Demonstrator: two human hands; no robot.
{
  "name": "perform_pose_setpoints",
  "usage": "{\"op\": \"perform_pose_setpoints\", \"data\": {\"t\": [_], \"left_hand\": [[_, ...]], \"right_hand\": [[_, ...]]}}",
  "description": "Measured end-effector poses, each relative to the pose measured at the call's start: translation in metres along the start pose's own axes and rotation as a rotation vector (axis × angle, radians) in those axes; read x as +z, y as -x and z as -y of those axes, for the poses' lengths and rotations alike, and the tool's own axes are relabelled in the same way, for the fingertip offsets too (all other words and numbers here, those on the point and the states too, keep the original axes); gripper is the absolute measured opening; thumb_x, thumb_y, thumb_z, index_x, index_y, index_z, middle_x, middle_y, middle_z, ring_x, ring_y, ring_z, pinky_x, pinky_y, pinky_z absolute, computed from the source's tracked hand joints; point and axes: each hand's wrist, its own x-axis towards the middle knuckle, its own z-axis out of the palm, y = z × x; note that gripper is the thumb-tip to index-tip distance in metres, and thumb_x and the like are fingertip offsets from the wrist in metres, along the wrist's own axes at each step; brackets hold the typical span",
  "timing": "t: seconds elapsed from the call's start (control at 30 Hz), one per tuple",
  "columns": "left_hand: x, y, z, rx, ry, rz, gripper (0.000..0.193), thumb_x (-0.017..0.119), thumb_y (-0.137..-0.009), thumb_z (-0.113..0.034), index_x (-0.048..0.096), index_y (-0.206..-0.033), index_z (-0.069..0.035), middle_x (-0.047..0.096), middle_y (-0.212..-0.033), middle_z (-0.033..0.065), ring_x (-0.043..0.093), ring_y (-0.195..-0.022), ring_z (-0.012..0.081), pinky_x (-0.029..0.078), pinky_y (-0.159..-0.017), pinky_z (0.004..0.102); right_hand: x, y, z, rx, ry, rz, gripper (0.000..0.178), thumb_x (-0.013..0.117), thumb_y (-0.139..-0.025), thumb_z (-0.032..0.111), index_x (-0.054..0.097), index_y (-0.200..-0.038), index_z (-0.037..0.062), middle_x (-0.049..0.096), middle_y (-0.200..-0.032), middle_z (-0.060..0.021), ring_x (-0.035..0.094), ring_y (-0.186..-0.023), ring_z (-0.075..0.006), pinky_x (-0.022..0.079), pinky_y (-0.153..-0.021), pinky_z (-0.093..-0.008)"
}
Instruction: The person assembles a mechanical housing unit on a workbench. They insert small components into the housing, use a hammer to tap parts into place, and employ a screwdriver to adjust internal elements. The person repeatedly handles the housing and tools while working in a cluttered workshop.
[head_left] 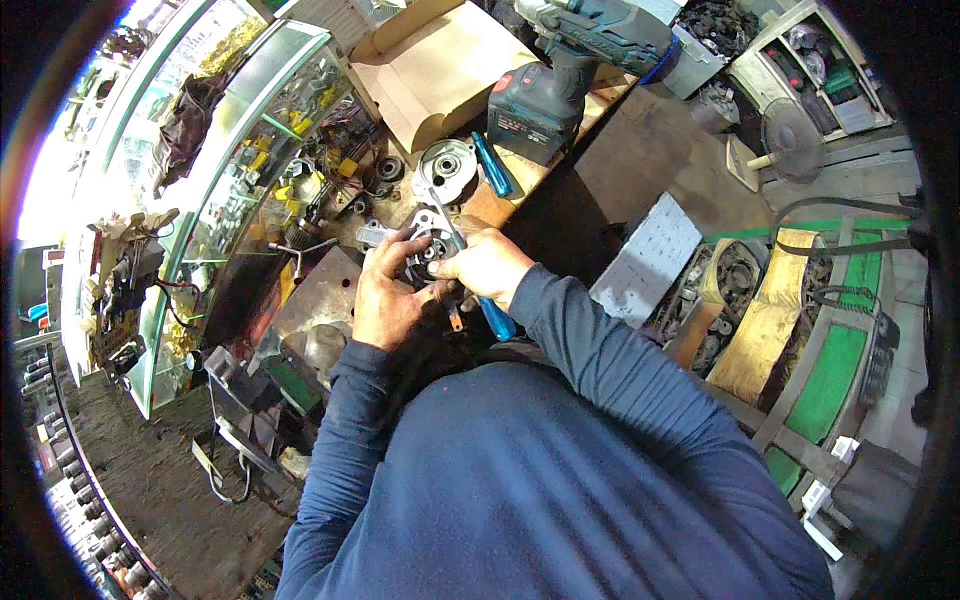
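My left hand (388, 290) is closed around a grey metal housing part (425, 222) with round holes, its fingers curled over the near side. My right hand (484, 264) presses against the same part with the thumb toward its middle. It grips a blue-handled tool (496, 318); the handle shows below the palm, and a slim metal shaft slants up across the part. The fingers hide the tool's kind. Just beyond lies a round silver metal cover (446, 170) with a central hole. Beside it rests another blue handle (491, 165).
A cordless power tool with a black battery (540, 110) stands on the wooden bench beside an open cardboard box (430, 75). Glass display cases (235, 165) with small parts line the left. To the right are a pale blue block (648, 258), bins of metal parts and a fan (792, 138).
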Motion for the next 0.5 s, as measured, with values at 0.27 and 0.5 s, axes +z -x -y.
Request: {"op": "perform_pose_setpoints", "data": {"t": [0.27,0.5], "left_hand": [[0.0,-0.003,-0.001,-0.037,0.062,-0.002,0.065,0.091,-0.073,-0.017,0.07,-0.133,-0.005,0.062,-0.147,0.0183,0.058,-0.137,0.0337,0.044,-0.116,0.0419],[-0.002,-0.003,-0.001,-0.079,0.09,0.013,0.061,0.083,-0.077,-0.013,0.069,-0.136,-0.006,0.061,-0.149,0.0191,0.055,-0.14,0.0355,0.042,-0.118,0.0433]], "right_hand": [[0.001,-0.015,0.002,0.05,0.153,0.006,0.026,0.083,-0.083,0.016,0.076,-0.094,-0.0069,0.075,-0.08,-0.0163,0.068,-0.057,-0.0218,0.054,-0.046,-0.0361],[0.001,-0.014,0.016,0.026,0.325,0.056,0.027,0.08,-0.087,0.02,0.076,-0.096,-0.0059,0.074,-0.075,-0.0135,0.068,-0.056,-0.0208,0.055,-0.05,-0.0365]]}}
